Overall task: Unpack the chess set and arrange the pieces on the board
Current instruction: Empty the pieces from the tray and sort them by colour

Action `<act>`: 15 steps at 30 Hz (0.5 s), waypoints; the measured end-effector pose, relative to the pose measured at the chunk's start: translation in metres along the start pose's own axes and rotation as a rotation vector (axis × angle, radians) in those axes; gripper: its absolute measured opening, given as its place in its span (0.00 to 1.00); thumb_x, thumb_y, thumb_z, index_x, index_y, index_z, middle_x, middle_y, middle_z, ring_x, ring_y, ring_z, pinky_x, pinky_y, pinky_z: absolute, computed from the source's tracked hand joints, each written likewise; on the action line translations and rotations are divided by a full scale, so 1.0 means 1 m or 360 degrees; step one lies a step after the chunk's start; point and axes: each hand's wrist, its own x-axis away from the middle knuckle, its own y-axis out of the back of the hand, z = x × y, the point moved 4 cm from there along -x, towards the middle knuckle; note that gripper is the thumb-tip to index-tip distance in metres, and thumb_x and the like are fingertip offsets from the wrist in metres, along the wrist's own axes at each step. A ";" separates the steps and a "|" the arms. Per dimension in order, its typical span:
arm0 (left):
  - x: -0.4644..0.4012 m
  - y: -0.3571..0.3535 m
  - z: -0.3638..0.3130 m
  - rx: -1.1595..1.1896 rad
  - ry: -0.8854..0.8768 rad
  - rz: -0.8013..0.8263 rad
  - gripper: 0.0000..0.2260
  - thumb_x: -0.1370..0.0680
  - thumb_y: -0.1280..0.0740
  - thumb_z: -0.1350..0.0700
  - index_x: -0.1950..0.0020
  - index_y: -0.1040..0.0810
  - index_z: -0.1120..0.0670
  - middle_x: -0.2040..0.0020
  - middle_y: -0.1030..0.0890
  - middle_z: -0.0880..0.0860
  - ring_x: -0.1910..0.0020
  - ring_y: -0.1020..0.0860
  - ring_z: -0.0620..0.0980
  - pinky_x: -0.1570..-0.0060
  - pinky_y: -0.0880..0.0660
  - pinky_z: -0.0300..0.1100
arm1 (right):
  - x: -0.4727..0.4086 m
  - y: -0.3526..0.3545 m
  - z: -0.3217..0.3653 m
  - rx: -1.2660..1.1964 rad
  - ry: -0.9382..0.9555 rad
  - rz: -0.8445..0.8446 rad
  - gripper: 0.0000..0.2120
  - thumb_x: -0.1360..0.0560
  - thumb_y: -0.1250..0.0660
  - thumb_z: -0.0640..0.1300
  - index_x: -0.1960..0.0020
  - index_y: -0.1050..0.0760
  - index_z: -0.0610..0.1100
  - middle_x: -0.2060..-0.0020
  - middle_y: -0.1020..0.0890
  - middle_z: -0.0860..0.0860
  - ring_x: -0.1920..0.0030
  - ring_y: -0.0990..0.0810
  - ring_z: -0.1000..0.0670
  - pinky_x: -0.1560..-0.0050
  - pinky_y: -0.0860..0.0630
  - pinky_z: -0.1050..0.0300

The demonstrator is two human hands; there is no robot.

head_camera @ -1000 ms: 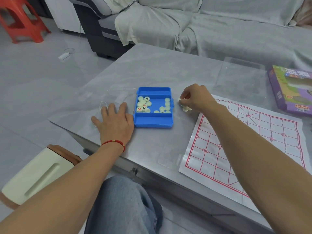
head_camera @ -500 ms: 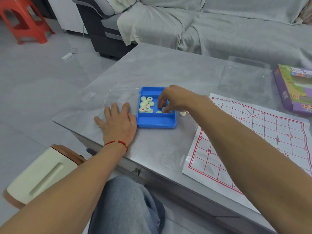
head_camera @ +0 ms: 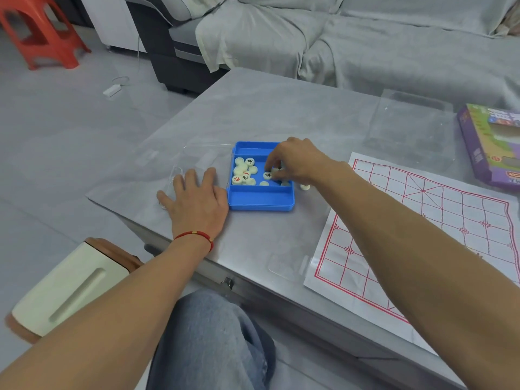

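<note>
Right hand [head_camera: 295,161] moved into blue tray [head_camera: 260,202], pinching pieces [head_camera: 268,175], left hand [head_camera: 197,202] flat, open

Left hand [head_camera: 197,201] laid flat, palm down, fingers straight and slightly spread, forearm extended from lower left. Red cord worn at left wrist. Right hand [head_camera: 295,161] reached forward across body, palm down, fingers curled downward at tips; grip contents obscured by fingers. Right forearm extended from lower right.
</note>
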 end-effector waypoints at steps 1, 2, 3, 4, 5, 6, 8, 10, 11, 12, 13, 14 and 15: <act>0.000 0.000 0.000 -0.0003 0.0000 0.0002 0.18 0.20 0.49 0.49 0.31 0.32 0.46 0.33 0.30 0.56 0.32 0.35 0.59 0.35 0.41 0.70 | 0.000 0.000 0.003 0.0031 0.0008 -0.0036 0.08 0.25 0.28 0.49 0.46 0.17 0.55 0.56 0.20 0.57 0.47 0.25 0.50 0.52 0.38 0.54; 0.000 0.000 0.001 -0.0005 0.0001 0.0001 0.18 0.20 0.49 0.49 0.31 0.32 0.46 0.33 0.30 0.56 0.32 0.35 0.59 0.35 0.41 0.70 | 0.000 0.000 0.006 0.0064 0.0020 -0.0061 0.07 0.25 0.29 0.50 0.46 0.17 0.55 0.57 0.22 0.57 0.46 0.24 0.49 0.51 0.39 0.54; 0.000 0.001 0.001 -0.0007 0.0001 0.0000 0.18 0.20 0.49 0.49 0.31 0.32 0.46 0.34 0.30 0.56 0.32 0.35 0.59 0.35 0.41 0.70 | 0.000 0.000 0.009 0.0095 0.0036 -0.0073 0.07 0.24 0.29 0.50 0.46 0.18 0.54 0.57 0.23 0.58 0.46 0.24 0.49 0.51 0.39 0.54; 0.000 0.001 0.000 -0.0008 0.0002 -0.0003 0.18 0.20 0.49 0.50 0.31 0.32 0.46 0.34 0.30 0.56 0.32 0.35 0.59 0.35 0.41 0.70 | 0.000 0.001 0.010 0.0124 0.0051 -0.0078 0.08 0.24 0.30 0.51 0.45 0.19 0.55 0.57 0.24 0.58 0.45 0.24 0.50 0.50 0.40 0.54; 0.000 0.001 0.000 -0.0009 0.0004 -0.0004 0.18 0.20 0.49 0.50 0.31 0.32 0.46 0.34 0.29 0.56 0.32 0.35 0.59 0.35 0.40 0.70 | 0.000 0.001 0.011 0.0152 0.0065 -0.0076 0.09 0.23 0.30 0.51 0.43 0.20 0.55 0.57 0.24 0.58 0.45 0.24 0.50 0.49 0.39 0.54; 0.000 0.001 0.000 -0.0009 0.0006 -0.0004 0.18 0.20 0.48 0.50 0.31 0.32 0.46 0.34 0.29 0.56 0.32 0.35 0.59 0.35 0.40 0.70 | 0.000 0.002 0.011 0.0173 0.0078 -0.0070 0.10 0.22 0.31 0.52 0.41 0.21 0.56 0.56 0.25 0.58 0.45 0.24 0.50 0.48 0.39 0.54; -0.001 0.000 0.000 -0.0008 0.0005 -0.0002 0.18 0.20 0.48 0.50 0.31 0.32 0.46 0.34 0.30 0.56 0.32 0.35 0.59 0.35 0.41 0.70 | 0.000 0.002 0.011 0.0184 0.0113 -0.0049 0.12 0.22 0.32 0.53 0.39 0.23 0.57 0.56 0.25 0.57 0.45 0.25 0.51 0.47 0.38 0.53; -0.001 0.001 0.001 -0.0005 0.0003 0.0003 0.18 0.20 0.48 0.49 0.31 0.32 0.46 0.33 0.30 0.56 0.32 0.35 0.59 0.34 0.41 0.70 | 0.000 -0.001 0.014 0.0223 0.0164 -0.0051 0.11 0.21 0.33 0.53 0.40 0.22 0.56 0.55 0.25 0.56 0.45 0.24 0.50 0.48 0.38 0.53; -0.001 0.001 0.001 -0.0006 0.0003 0.0006 0.18 0.20 0.48 0.49 0.31 0.33 0.46 0.33 0.30 0.56 0.31 0.35 0.59 0.34 0.41 0.70 | 0.001 -0.003 0.016 0.0248 0.0181 -0.0056 0.11 0.21 0.34 0.53 0.39 0.22 0.56 0.55 0.24 0.55 0.45 0.24 0.50 0.49 0.38 0.53; -0.001 0.001 0.001 -0.0008 0.0004 0.0009 0.18 0.19 0.48 0.49 0.30 0.33 0.46 0.33 0.30 0.56 0.31 0.35 0.59 0.34 0.41 0.70 | 0.001 -0.005 0.016 0.0263 0.0194 -0.0065 0.11 0.20 0.34 0.53 0.39 0.22 0.55 0.55 0.24 0.55 0.46 0.24 0.49 0.49 0.38 0.53; -0.001 0.001 0.001 -0.0010 0.0006 0.0011 0.18 0.19 0.48 0.49 0.30 0.33 0.46 0.33 0.30 0.56 0.31 0.35 0.59 0.34 0.41 0.70 | 0.001 -0.005 0.016 0.0259 0.0199 -0.0085 0.11 0.20 0.35 0.54 0.39 0.22 0.55 0.54 0.23 0.54 0.46 0.24 0.49 0.49 0.38 0.54; -0.001 0.001 0.001 -0.0008 0.0006 0.0013 0.18 0.19 0.48 0.49 0.30 0.33 0.46 0.33 0.30 0.56 0.31 0.35 0.59 0.34 0.41 0.70 | 0.001 -0.002 0.015 0.0223 0.0192 -0.0115 0.11 0.20 0.35 0.54 0.40 0.22 0.54 0.54 0.22 0.54 0.46 0.24 0.49 0.50 0.38 0.54; -0.001 0.001 0.001 -0.0003 0.0007 0.0016 0.18 0.19 0.48 0.49 0.30 0.33 0.46 0.32 0.30 0.56 0.31 0.35 0.59 0.34 0.41 0.70 | 0.003 0.003 0.012 0.0159 0.0174 -0.0166 0.11 0.21 0.35 0.54 0.41 0.21 0.54 0.54 0.22 0.54 0.46 0.24 0.49 0.49 0.37 0.54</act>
